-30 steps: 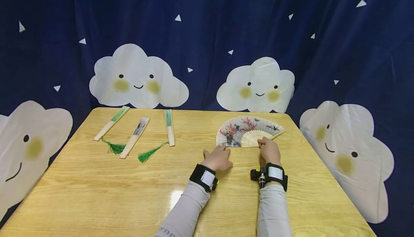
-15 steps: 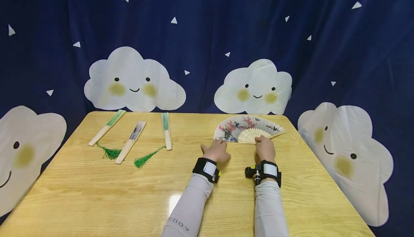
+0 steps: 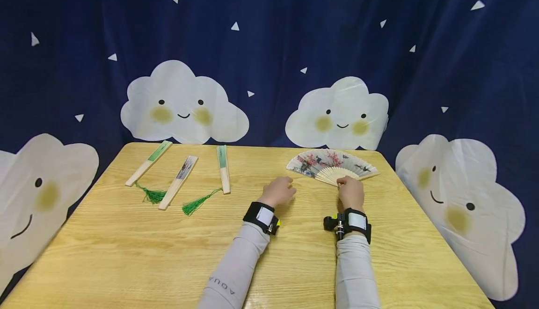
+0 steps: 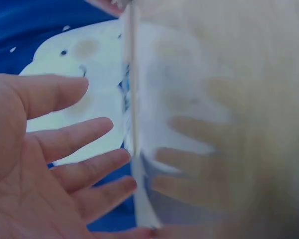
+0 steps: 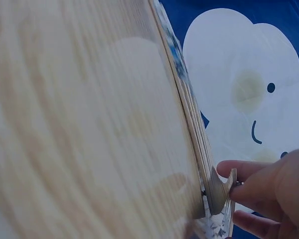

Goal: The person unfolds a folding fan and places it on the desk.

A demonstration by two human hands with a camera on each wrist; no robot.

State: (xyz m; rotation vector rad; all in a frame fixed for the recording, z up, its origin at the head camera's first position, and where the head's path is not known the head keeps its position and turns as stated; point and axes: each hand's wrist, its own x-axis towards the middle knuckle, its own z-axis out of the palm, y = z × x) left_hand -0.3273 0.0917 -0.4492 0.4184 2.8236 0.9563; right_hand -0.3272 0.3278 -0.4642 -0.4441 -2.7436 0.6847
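A spread folding fan [image 3: 337,161] with pink blossoms and pale ribs lies toward the back right of the table. My right hand [image 3: 351,193] pinches it at the narrow rib end. In the right wrist view, thumb and fingers of the right hand [image 5: 274,191] hold an outer stick beside the stacked ribs [image 5: 202,144]. Short of the fan's left edge, my left hand [image 3: 278,191] hovers over the wood, apart from the fan. The left wrist view shows that left hand [image 4: 40,154] with fingers extended and spread, holding nothing.
On the left of the table [image 3: 168,253] lie three folded fans: a green one [image 3: 149,164], a grey-patterned one [image 3: 178,182] and another green one [image 3: 224,169]. Green tassels [image 3: 198,203] trail from them. A dark blue curtain [image 3: 269,28] with cloud shapes surrounds the table.
My left hand has come off the fan's left edge and drawn back slightly. That edge now slants upward to the left instead of lying level. The right hand keeps its hold.
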